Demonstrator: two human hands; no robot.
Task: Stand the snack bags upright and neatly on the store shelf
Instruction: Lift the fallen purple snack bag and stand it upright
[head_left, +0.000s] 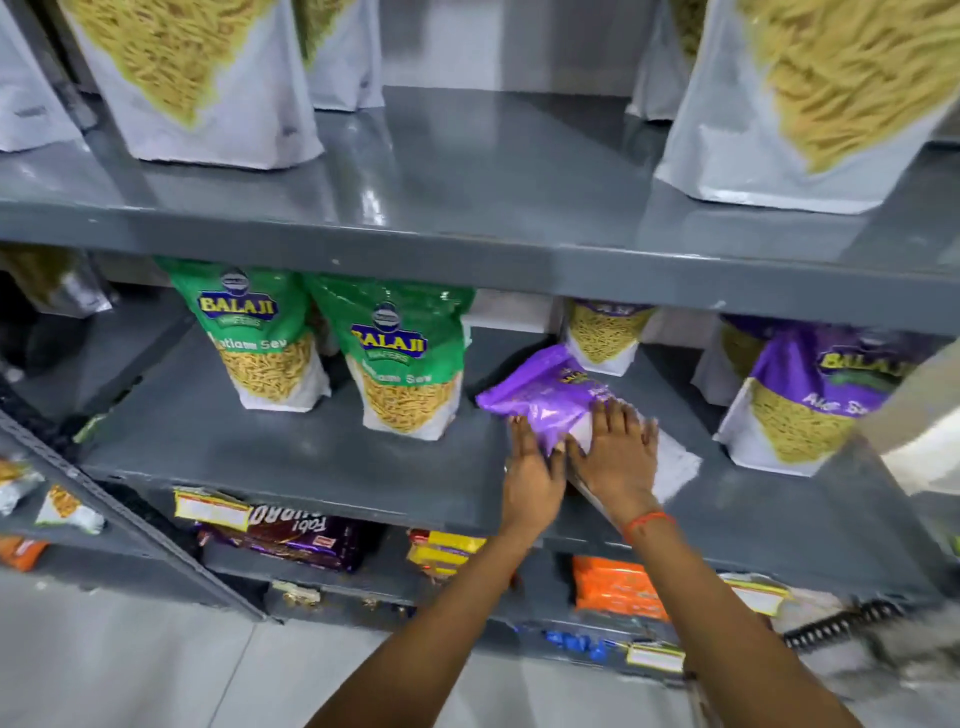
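Note:
A purple snack bag (545, 392) lies flat on the grey middle shelf (291, 452), its top pointing left and back. My left hand (532, 467) presses on its near left edge. My right hand (618, 454) lies flat on its white lower half, fingers spread. Two green Balaji bags (260, 332) (402, 358) stand upright to the left. Another purple bag (815, 400) stands upright at the right, and a small one (605, 332) stands behind the lying bag.
The upper shelf (493, 171) carries large white bags of yellow sev (197, 78) (810, 98), with a gap between them. Below, the lower shelf holds flat packets (291, 535) and orange packs (615, 587). A side rack (62, 499) stands at the left.

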